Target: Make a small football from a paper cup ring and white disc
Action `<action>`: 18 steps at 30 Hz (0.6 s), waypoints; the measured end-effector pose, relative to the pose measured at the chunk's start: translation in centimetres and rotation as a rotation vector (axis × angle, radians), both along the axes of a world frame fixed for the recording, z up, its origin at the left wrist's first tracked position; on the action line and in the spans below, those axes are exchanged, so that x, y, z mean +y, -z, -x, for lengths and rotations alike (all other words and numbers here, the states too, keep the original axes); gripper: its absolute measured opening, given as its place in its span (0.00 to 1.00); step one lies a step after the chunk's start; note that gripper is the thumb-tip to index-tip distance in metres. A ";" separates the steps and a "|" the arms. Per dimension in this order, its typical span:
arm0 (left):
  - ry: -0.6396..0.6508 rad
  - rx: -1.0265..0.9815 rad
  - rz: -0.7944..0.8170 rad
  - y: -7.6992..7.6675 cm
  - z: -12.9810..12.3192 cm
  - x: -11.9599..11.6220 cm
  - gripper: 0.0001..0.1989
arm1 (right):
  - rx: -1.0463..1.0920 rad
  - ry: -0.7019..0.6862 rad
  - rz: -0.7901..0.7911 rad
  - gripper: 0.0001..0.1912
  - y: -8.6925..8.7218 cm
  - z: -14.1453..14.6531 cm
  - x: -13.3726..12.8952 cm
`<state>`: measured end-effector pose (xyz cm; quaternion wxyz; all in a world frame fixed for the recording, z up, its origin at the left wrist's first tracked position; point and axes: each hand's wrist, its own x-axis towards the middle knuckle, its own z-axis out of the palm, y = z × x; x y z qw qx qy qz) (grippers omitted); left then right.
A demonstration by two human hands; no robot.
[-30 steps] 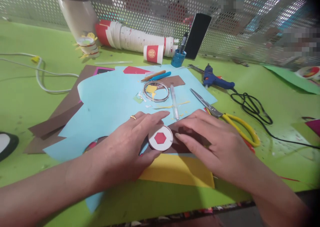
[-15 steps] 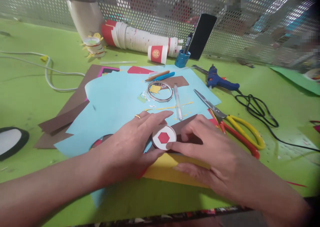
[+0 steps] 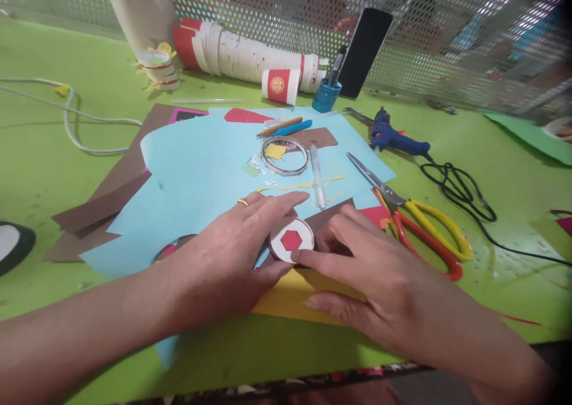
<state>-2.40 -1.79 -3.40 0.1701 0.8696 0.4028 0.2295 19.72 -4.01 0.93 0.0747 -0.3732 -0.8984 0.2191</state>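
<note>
My left hand point(image 3: 236, 232), a ring on one finger, is wrapped round a small paper cup point(image 3: 277, 242) with its recessed white base turned up. On that base lies a red paper hexagon point(image 3: 292, 238). The index fingertip of my right hand point(image 3: 375, 268) presses at the hexagon's lower edge. My right thumb is held apart below, and the other fingers are curled. The cup's side is mostly hidden behind my left fingers. Brown and yellow paper point(image 3: 308, 292) lies beneath my hands.
Scissors point(image 3: 393, 199) with red and yellow handles lie right, below a blue glue gun point(image 3: 393, 137) with a black cord. Ahead on light blue paper point(image 3: 187, 167) are a tape ring point(image 3: 263, 165), pens and a clear craft knife point(image 3: 317, 178). Behind stand stacked cups point(image 3: 241, 56) and a phone point(image 3: 364, 53).
The view has shifted slightly, so most things sit a little higher and to the left. My right index fingertip has moved inward from the base's rim to the hexagon's edge.
</note>
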 end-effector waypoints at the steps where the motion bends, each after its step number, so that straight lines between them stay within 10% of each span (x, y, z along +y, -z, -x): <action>1: 0.001 -0.002 -0.003 0.0 0.0 0.0 0.31 | -0.002 0.000 -0.001 0.11 0.0 0.0 0.0; 18: 0.027 -0.029 -0.020 0.1 0.1 0.1 0.31 | 0.002 0.027 0.016 0.10 -0.3 -0.2 0.0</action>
